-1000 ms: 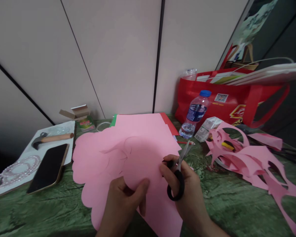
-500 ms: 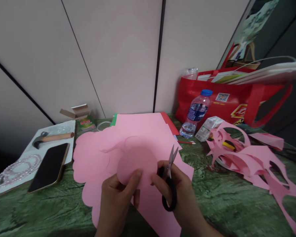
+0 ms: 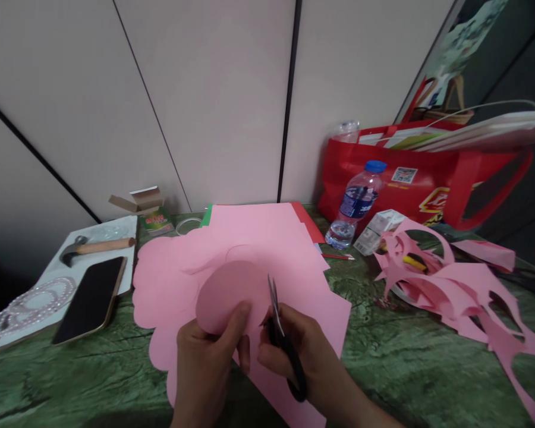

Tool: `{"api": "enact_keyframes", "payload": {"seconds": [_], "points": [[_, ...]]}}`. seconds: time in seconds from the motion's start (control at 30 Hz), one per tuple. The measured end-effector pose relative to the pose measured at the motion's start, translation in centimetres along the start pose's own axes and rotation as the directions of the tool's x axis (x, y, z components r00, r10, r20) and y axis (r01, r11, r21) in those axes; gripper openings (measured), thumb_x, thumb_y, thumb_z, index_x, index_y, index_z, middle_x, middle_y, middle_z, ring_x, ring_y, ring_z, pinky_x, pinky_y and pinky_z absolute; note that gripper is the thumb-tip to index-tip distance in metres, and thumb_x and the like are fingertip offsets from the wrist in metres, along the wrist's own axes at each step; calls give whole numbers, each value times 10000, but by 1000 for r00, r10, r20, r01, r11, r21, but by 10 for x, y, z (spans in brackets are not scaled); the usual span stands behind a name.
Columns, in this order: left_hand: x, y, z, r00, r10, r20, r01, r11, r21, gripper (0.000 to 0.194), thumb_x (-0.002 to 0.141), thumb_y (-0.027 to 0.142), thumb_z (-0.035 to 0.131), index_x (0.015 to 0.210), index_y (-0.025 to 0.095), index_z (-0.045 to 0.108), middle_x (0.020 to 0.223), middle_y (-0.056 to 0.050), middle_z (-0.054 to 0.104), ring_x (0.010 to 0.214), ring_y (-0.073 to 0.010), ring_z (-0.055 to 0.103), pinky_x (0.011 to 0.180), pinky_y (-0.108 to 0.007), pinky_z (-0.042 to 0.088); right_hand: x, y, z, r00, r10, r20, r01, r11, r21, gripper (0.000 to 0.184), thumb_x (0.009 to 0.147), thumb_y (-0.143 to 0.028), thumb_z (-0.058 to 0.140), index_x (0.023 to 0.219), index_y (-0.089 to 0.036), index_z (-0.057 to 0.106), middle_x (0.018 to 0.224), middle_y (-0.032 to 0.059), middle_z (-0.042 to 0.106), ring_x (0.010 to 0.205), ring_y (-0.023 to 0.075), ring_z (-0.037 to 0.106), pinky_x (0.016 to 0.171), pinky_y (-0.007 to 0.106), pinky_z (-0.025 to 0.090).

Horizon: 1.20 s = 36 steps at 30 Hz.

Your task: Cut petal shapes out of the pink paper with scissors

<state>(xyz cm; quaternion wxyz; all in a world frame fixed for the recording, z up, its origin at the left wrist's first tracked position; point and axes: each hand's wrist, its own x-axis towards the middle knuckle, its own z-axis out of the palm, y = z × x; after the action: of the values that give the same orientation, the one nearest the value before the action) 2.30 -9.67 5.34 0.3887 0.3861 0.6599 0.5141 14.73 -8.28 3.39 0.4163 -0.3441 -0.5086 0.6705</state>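
A round pink paper disc (image 3: 225, 291) is pinched between the thumb and fingers of my left hand (image 3: 214, 351). Black-handled scissors (image 3: 296, 365) are gripped in my right hand (image 3: 301, 345), their blades pointing up and nearly closed beside the disc's right edge. Below both hands lie large pink paper sheets (image 3: 285, 255), with a scalloped pink cutout (image 3: 163, 297) on the left. Curved pencil-like lines show on the sheets. Part of the disc's lower edge is hidden by my fingers.
Pink paper scraps (image 3: 455, 285) are heaped at the right. A water bottle (image 3: 354, 205) stands before a red bag (image 3: 428, 178), near a white box (image 3: 378, 232). On the left are a phone (image 3: 91, 300), a hammer (image 3: 98, 246), bead strings (image 3: 35, 303) and an opened small box (image 3: 156, 220).
The disc has shifted left and tilted in my left hand. My right hand has moved left and slightly down with the scissors, whose blades have come closer together.
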Motion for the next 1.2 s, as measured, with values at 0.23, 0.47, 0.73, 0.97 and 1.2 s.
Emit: {"api": "enact_keyframes", "payload": {"seconds": [0.23,0.47,0.73,0.97,1.2], "points": [[-4,5,1,1000,5,-13,-5,1000,21,517,675,399,636,244,196,434,239,37,411,299,-85,410,418,-213,376,1,3,-1,1000,-22,7,22,999,-25,253,643,-269,731,723,-177,509,611,-49,465,551,95,395,519,213,329],[-6,7,1,1000,10,6,-11,1000,24,526,676,410,633,234,205,438,229,40,400,281,-83,395,433,-218,397,-1,2,-2,999,-41,17,42,998,-49,291,652,-397,708,710,-184,519,601,-49,426,547,107,372,520,229,308],[-6,5,1,1000,-2,0,2,999,32,529,661,416,642,225,208,427,219,39,391,269,-81,383,390,-222,352,-2,3,-2,999,-44,13,45,997,-55,346,622,-448,721,707,-171,530,601,-48,414,549,106,345,509,227,282],[-7,5,2,1000,-24,18,25,1000,-16,514,652,416,651,237,200,436,219,39,404,262,-75,377,398,-219,370,-2,4,0,998,-64,23,65,996,-63,331,661,-469,681,725,-177,538,603,-43,408,550,110,346,499,225,288],[-6,5,2,999,-25,42,27,999,-40,499,648,410,653,242,207,445,217,39,405,254,-83,387,387,-223,374,-2,5,-1,998,-57,29,58,997,-56,323,682,-465,667,687,-183,508,586,-52,383,542,107,324,495,225,281]]}}
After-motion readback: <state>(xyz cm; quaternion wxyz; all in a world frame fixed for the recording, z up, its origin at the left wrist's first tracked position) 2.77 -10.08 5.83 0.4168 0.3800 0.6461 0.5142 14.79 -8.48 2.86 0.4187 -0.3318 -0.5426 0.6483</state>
